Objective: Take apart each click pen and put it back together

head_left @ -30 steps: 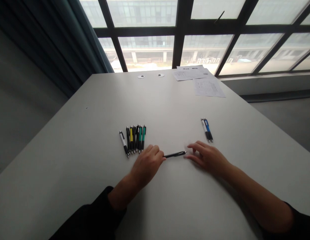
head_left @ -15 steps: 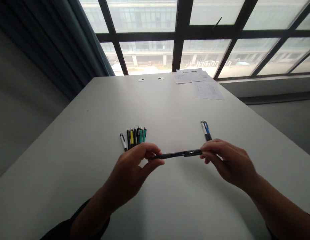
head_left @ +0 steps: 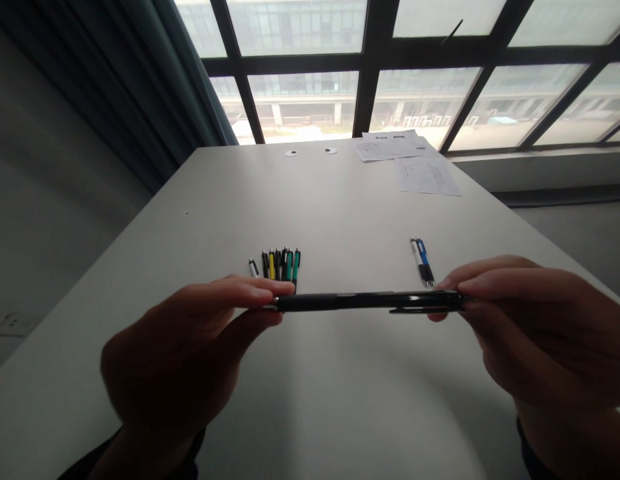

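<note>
A black pen is held level above the table, close to the camera. My left hand pinches its tip end between thumb and fingers. At the clip end, my right hand pinches it, with the clip on the lower side. Behind my left hand lies a row of several pens, among them a yellow pen and a green pen; their lower parts are partly hidden. Just beyond my right hand lie a blue pen and a white pen, side by side.
The white table reaches back to a window with dark frames. Papers lie at its far right, and two small white ovals sit near the far edge. A dark curtain hangs at the left.
Both hands have brought the black pen nearer to the camera, and it looks larger and more level. The blue and white pens show more fully. The view has shifted slightly.
</note>
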{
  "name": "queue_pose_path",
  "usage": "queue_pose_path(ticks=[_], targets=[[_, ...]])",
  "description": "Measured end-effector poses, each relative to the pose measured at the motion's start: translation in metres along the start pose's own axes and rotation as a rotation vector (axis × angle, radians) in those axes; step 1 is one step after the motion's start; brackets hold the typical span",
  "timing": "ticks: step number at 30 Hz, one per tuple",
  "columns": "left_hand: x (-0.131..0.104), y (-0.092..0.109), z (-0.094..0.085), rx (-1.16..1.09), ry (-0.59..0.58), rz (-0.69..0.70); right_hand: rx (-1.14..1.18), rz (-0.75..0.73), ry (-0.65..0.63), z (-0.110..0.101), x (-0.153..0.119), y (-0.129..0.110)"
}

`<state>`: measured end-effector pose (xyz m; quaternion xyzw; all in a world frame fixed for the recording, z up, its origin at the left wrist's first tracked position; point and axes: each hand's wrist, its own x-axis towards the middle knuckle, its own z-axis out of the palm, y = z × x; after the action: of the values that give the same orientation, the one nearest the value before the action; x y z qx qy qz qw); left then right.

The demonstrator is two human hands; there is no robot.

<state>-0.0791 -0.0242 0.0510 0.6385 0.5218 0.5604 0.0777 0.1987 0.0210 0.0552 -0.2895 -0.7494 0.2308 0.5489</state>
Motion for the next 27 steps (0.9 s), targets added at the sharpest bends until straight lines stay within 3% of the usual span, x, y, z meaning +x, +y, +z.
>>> queue_pose_path(ticks=[7, 16, 27], targets=[[0.005, 0.003, 0.005, -0.117, 0.06, 0.007, 0.028, 0.051, 0.026, 0.002, -0.008, 0.011], [0.002, -0.002, -0.002, 0.02, -0.014, 0.028, 0.08, 0.122, 0.057, 0.008, -0.014, 0.014], [0.006, -0.008, -0.006, 0.095, -0.166, 0.195, 0.126, 0.134, -0.067, 0.005, -0.016, 0.021]])
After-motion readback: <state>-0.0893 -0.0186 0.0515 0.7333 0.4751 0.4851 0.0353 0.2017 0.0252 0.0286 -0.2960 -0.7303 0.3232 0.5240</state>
